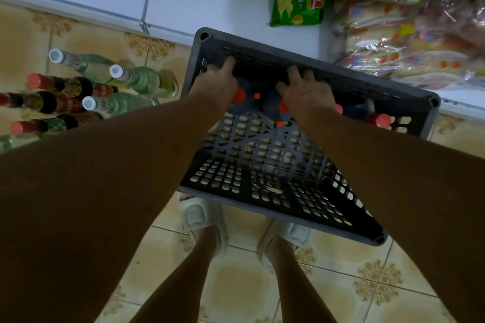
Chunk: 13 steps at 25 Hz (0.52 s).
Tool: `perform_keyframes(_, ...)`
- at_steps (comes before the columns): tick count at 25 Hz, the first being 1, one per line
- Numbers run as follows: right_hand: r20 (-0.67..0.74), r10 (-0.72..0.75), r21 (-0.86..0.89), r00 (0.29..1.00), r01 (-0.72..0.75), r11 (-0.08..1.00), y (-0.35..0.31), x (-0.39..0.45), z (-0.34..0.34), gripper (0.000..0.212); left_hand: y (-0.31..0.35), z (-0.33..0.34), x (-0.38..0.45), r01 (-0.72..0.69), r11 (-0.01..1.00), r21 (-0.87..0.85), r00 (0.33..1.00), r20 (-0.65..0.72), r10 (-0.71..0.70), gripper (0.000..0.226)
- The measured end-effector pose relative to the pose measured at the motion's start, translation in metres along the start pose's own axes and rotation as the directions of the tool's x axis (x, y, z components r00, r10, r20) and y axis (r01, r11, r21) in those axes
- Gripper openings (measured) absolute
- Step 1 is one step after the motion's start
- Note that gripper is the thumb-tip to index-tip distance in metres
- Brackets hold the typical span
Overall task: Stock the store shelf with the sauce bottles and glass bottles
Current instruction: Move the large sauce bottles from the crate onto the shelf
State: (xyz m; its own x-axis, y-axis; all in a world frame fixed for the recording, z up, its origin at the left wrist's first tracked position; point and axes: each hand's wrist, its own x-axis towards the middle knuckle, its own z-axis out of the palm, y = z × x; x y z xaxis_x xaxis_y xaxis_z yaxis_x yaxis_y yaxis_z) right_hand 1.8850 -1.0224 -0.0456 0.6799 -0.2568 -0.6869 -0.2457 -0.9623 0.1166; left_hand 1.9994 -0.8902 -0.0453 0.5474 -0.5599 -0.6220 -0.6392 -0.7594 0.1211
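Three glass bottles (136,78) and sauce bottles (60,86) stand on floor (236,283) at your left. Your left hand (217,81) and right hand (307,94), fingers curled, reach among red-capped bottles (378,120) inside crate (262,165); grip unclear.

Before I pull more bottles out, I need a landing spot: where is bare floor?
Bare tile lies around the feet, below the crate, and a strip runs between the shelf base and the standing bottles. Crowded: that bottle cluster left of the crate, and the crate's far end, where both hands reach.
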Motion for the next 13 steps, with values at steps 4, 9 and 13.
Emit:
perform_keyframes(4,0.031,0.012,0.061,0.999,-0.013,0.998,-0.003,0.0,0.005,0.049,-0.016,0.02,-0.009,0.151,0.967,-0.205,0.972,0.211,-0.107,0.044)
perform_keyframes(9,0.12,0.024,0.397,0.993,-0.07,0.915,-0.012,0.003,0.028,0.042,-0.013,0.038,-0.014,0.23,0.817,-0.529,0.971,0.187,-0.152,0.031)
perform_keyframes(13,0.282,0.177,0.874,0.943,-0.329,0.359,-0.018,-0.002,0.047,0.033,-0.005,0.044,-0.02,0.35,0.688,-0.636,0.936,0.27,-0.227,0.031)
